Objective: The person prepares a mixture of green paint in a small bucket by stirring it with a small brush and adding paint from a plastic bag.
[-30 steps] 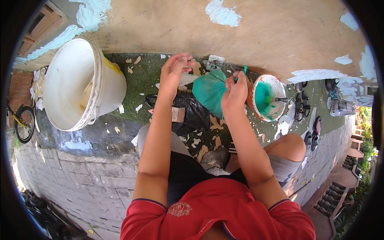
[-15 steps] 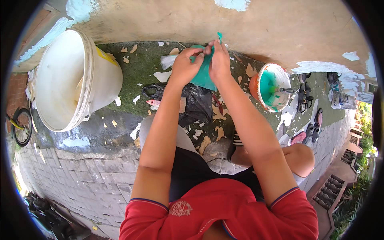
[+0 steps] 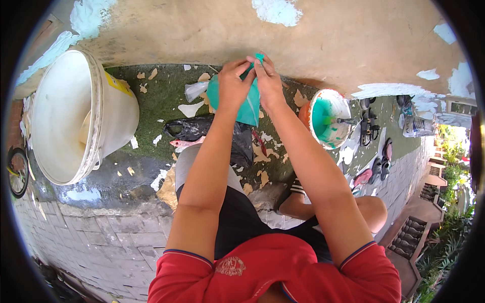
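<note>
Both hands are raised in front of me, near the foot of the wall, closed at the twisted top of a green plastic bag (image 3: 247,114). My left hand (image 3: 233,85) pinches the bag's neck from the left. My right hand (image 3: 270,86) grips the same neck from the right, with a small green tip (image 3: 259,56) sticking up above the fingers. The bag hangs below and behind my hands; my left hand and forearm hide part of it. Beneath it lies a crumpled black plastic bag (image 3: 243,146), next to a pink-handled tool (image 3: 185,143) partly covered by my left forearm.
A large white bucket (image 3: 118,111) lies tipped at the left. To the right stands a small paint pail (image 3: 339,134) with green paint and a brush (image 3: 343,121). Paint flakes litter the ground along the peeling wall (image 3: 192,30). Sandals (image 3: 370,126) lie farther right.
My view has shifted, so the buckets appear further left and lower. Both hands stay on the bag's neck, fingers now closer together around it, and more of the bag shows left of my left hand.
</note>
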Demonstrator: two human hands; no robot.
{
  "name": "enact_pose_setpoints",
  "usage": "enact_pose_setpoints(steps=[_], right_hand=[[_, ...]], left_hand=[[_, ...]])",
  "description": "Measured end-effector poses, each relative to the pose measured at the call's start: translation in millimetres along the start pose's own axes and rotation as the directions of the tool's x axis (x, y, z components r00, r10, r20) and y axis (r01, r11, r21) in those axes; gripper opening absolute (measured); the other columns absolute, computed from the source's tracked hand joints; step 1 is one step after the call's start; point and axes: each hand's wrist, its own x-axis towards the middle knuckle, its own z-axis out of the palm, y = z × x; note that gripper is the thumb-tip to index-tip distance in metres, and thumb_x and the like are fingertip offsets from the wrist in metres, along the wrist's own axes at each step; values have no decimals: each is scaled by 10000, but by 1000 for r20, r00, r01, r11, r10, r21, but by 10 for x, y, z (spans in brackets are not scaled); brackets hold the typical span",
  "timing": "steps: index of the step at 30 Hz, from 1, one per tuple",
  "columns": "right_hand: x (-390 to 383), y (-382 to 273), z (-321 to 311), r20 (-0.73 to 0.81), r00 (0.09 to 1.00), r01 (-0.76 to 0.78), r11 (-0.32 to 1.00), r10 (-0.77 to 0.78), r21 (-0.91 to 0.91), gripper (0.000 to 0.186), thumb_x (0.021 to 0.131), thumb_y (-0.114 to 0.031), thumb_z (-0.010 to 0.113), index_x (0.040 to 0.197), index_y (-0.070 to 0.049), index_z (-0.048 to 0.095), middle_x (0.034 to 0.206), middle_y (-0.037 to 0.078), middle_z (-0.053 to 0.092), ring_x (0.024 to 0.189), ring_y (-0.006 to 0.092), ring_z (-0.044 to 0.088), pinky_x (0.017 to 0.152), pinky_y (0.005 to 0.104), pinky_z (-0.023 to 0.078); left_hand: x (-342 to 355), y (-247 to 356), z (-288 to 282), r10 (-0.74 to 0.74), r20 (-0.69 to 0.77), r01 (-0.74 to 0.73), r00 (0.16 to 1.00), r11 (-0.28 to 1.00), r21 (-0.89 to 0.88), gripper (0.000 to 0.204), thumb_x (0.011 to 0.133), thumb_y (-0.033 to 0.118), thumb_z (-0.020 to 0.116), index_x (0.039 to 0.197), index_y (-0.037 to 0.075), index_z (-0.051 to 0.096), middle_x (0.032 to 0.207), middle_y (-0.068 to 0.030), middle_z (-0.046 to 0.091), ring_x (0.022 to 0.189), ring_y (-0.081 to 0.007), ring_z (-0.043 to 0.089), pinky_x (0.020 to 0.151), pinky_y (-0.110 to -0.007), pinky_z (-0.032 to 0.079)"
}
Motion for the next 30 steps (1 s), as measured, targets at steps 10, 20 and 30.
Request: enact_pose_setpoints(steps=[10, 20, 30], right_hand=[[58, 63, -124, 4, 1000, -21, 999, 21, 34, 315, 1008, -202, 574, 1258, -36, 671, 1585, 29, 304, 1384, 181, 393, 1114, 320, 338], [26, 66, -56, 11, 1000, 10, 1000, -10, 26, 311, 965, -161, 636, 1232, -4, 671, 1523, 55, 404, 1324, 171, 463, 1090, 312, 374], [-227, 135, -430, -115, 993, -16, 995, 5, -98, 396, 900, -186, 698, 1241, -7, 609, 1180, 143, 668, 1077, 192, 633, 926, 313, 487]], left_hand=[[-17, -83, 181, 77, 7, -77, 997, 997, 24, 244, 777, 162, 758, 991, 46, 742, 992, -79, 710, 994, -285, 617, 929, -428, 425], [-7, -19, 101, 60, -3, -60, 998, 997, -38, 135, 835, 40, 673, 961, -6, 690, 944, -152, 682, 914, -359, 632, 802, -409, 499], [5, -192, 55, -89, 10, 90, 996, 987, -136, 185, 937, 146, 645, 1012, -15, 693, 994, -137, 724, 921, -237, 687, 846, -323, 507]])
